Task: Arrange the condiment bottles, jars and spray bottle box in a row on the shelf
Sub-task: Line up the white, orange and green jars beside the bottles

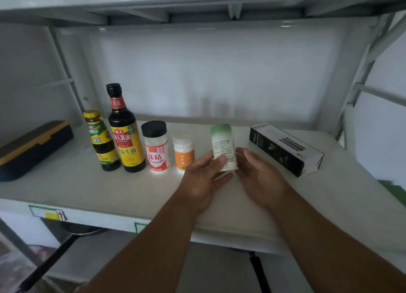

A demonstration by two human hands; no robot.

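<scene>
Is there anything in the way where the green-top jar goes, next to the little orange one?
Nothing visible. The green-top jar, held in the left hand, has bare shelf beside the orange jar.

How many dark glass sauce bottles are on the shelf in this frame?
2. The small sauce bottle stands far left in the row; the tall soy sauce bottle stands just right of it, beside the black-capped jar. None appear hidden.

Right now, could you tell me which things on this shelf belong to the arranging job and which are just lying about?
Job: small sauce bottle, soy sauce bottle, black-capped seasoning jar, orange-label jar, green-topped jar in the left hand, spray bottle box.

Lying about: dark case with yellow trim, pan below.
</scene>
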